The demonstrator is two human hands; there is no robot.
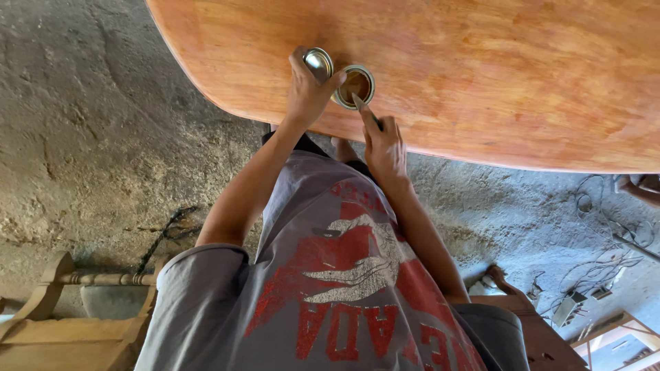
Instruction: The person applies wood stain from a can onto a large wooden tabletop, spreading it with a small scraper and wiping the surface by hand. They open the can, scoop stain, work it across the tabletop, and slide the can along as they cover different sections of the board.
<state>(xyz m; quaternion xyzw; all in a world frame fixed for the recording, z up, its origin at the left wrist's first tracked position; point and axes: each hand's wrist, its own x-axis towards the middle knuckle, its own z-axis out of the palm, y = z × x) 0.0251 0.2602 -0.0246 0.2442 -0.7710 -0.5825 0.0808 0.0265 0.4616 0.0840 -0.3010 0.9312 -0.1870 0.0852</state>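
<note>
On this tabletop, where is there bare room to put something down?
The tabletop is bare right of the open tin and beyond it. It is crowded near the front edge, where the left hand holds the lid and the right hand works a blade.

Counter [481,75]: wood, stained orange-red, finish smooth with a low sheen, streaked. Small tin [357,85]: metal, rim bright; brown contents are seen inside. Lid [317,62]: metal, glossy, reflective. Blade [362,106]: dull metal. Floor [89,124]: rough, matt, dusty grey. Shirt [323,288]: grey cloth, print cracked.
</note>
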